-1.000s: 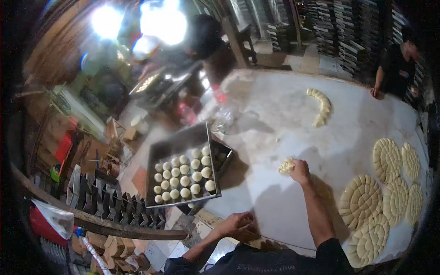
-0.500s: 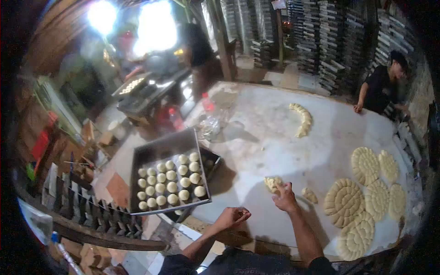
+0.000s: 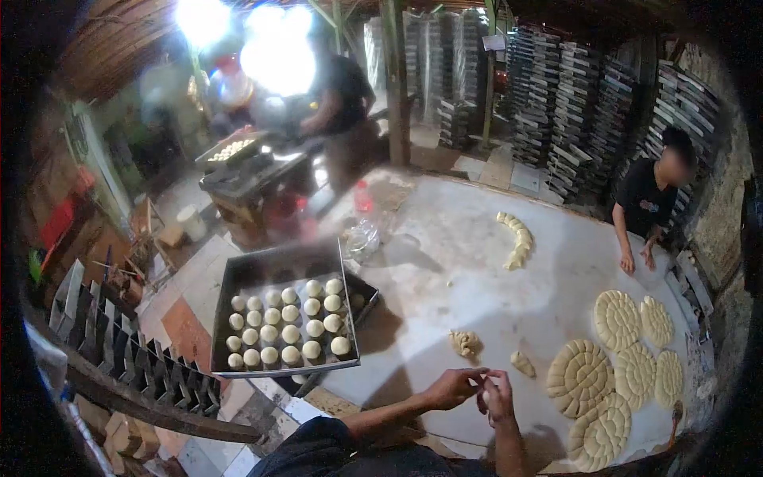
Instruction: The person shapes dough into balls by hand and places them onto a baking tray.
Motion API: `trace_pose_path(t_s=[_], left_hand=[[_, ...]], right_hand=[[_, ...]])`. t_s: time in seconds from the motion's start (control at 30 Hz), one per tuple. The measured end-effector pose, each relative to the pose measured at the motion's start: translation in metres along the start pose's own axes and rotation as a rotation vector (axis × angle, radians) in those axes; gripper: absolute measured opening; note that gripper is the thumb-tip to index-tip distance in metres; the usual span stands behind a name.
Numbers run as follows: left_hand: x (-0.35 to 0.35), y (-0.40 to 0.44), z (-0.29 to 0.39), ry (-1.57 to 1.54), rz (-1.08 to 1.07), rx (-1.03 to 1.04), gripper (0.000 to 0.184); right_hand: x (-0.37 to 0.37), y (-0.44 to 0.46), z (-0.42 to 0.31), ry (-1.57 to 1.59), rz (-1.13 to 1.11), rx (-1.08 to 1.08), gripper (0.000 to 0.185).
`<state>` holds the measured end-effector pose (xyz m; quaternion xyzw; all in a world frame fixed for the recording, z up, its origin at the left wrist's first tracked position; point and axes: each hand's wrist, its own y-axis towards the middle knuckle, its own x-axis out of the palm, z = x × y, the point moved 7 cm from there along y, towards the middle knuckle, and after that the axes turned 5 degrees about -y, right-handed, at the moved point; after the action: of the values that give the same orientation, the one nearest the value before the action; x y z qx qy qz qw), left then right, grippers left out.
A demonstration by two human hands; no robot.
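Observation:
My left hand [image 3: 455, 389] and my right hand [image 3: 498, 397] meet at the fingertips just over the front of the floured table [image 3: 445, 302]. Fingers on both are closed together; whatever is between them, if anything, is too small to make out. A lumpy heap of torn dough [image 3: 465, 343] lies just beyond my hands. To its right rests a small loose piece of dough [image 3: 522, 364]. Farther right, flat rounds of dough segments [image 3: 581, 378] lie edge to edge in a cluster. A curved row of dough pieces [image 3: 515, 241] sits toward the back.
At left, a metal tray [image 3: 350, 362] holds rows of dough balls [image 3: 291, 312]. A clear plastic bag [image 3: 363, 238] and a red-capped bottle [image 3: 363, 199] stand behind it. A co-worker [image 3: 652, 195] leans at the far right edge. Stacked trays [image 3: 572, 119] line the back.
My right hand has left the dough heap and drawn back toward me. My left hand has moved right to meet it. The co-worker now has both hands at the table.

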<state>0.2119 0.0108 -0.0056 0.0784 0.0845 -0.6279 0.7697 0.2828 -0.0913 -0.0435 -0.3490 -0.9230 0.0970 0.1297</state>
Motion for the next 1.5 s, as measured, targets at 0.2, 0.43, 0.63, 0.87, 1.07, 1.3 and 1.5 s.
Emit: trace_pose_path(t_s=[0.2, 0.43, 0.63, 0.87, 1.07, 1.3, 1.5], left_hand=[[0.011, 0.009, 0.023, 0.211, 0.099, 0.177, 0.035], [0.024, 0.012, 0.057, 0.394, 0.083, 0.258, 0.015], [0.055, 0.010, 0.022, 0.382, -0.136, 0.161, 0.012], [-0.038, 0.051, -0.079, 0.993, 0.171, -0.308, 0.066], [0.004, -0.059, -0.105, 1.185, -0.098, -0.143, 0.078], [-0.095, -0.043, -0.113, 0.896, 0.467, 0.024, 0.031], [-0.028, -0.007, -0.116, 0.741, 0.294, 0.048, 0.026]], right_hand=[[-0.023, -0.003, -0.008, -0.290, 0.318, -0.442, 0.021], [-0.016, -0.041, -0.081, -0.604, 0.467, -0.566, 0.026], [-0.092, -0.026, 0.000, -0.683, 0.629, -0.407, 0.034], [-0.057, -0.013, 0.011, -0.755, 0.290, -0.389, 0.032], [-0.047, -0.047, 0.039, -0.897, 0.147, -0.645, 0.011], [-0.068, 0.000, 0.022, -1.357, 0.103, -0.719, 0.022], [0.002, -0.010, 0.074, -1.177, -0.006, -0.742, 0.013]])
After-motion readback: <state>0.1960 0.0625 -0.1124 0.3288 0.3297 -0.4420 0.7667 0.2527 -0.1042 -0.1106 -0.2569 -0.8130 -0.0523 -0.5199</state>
